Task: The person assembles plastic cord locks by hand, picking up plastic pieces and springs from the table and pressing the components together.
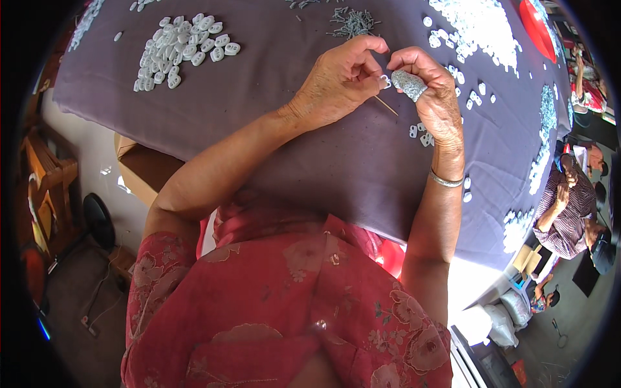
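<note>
Over the table my left hand (339, 81) pinches a small white plastic piece (386, 81) between thumb and fingertips. Close beside it, my right hand (436, 84) is closed, its index finger curled over a thumb wrapped in a silver-grey cover (409, 85). Whatever its fingertips may grip is too small or hidden to make out. A thin brown stick (387, 105) shows just below my left fingertips; I cannot tell whether it is held. Several white two-hole pieces (424, 136) lie below my right hand. Beyond my hands is a small heap of grey screws (354, 23).
A dark cloth covers the table (259, 71). White oval pieces (178, 48) are heaped at the left, with a larger white pile (482, 29) at the far right, near a red basin (538, 29). A cardboard box (145, 168) stands below the left edge. Other people (569, 207) sit at the right.
</note>
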`<state>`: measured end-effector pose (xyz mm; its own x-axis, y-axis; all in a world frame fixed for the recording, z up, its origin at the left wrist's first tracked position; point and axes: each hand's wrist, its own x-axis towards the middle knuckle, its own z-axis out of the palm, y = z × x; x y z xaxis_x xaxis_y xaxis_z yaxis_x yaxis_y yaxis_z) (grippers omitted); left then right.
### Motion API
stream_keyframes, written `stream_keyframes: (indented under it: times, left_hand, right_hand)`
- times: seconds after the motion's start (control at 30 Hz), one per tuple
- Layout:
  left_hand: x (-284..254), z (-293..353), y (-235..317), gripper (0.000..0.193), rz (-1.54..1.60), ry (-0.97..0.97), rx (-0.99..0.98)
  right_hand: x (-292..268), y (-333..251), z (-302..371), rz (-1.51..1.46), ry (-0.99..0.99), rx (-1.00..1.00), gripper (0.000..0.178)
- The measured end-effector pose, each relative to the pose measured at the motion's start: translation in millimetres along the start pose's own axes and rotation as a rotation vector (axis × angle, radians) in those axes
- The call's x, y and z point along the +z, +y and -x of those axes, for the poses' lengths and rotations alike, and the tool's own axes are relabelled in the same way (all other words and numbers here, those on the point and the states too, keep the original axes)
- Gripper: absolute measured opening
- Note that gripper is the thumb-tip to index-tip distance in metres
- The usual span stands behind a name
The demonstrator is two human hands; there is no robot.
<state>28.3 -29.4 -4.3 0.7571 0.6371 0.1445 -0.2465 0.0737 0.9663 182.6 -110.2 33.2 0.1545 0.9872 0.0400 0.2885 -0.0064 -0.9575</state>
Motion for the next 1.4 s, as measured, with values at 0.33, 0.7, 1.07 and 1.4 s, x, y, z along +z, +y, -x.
stream_keyframes:
  times: [0.33,0.7,1.07,1.4]
  left_hand:
    - [-1.9,0.3,0.3,0.035,-0.049,0.0,0.027]
    - [0.1,-0.5,-4.8,0.039,-0.028,0.007,0.013]
    - [-0.7,5.0,-1.3,0.047,-0.059,0.004,-0.005]
    - [-1.1,3.9,1.2,0.05,-0.084,-0.001,-0.062]
  right_hand:
    - [2.6,0.6,-1.0,0.032,0.015,0.014,0.015]
    - [3.7,-3.8,0.4,0.072,-0.002,0.033,0.011]
    - [9.9,6.8,-3.6,-0.028,0.01,-0.002,0.015]
    - [7.4,7.7,-2.8,0.037,-0.016,-0.02,0.019]
